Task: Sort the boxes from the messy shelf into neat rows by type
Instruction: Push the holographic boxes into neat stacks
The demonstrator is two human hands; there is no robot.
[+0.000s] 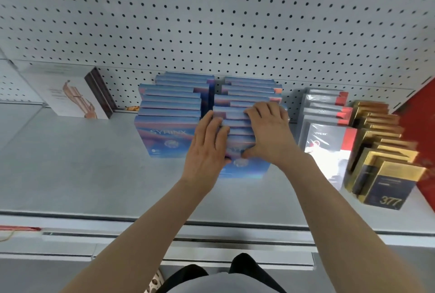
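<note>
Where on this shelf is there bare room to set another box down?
Bare shelf lies between the white box and the left blue row, and along the front edge. Crowded on the right: both hands on the second blue row, then grey-red boxes and gold boxes.

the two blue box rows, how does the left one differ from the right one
The left blue row stands untouched, its front box face fully visible; the right blue row has both hands on it, the left hand and right hand covering its front boxes. The right row reaches nearer the shelf edge. Both hold upright blue boxes.
</note>
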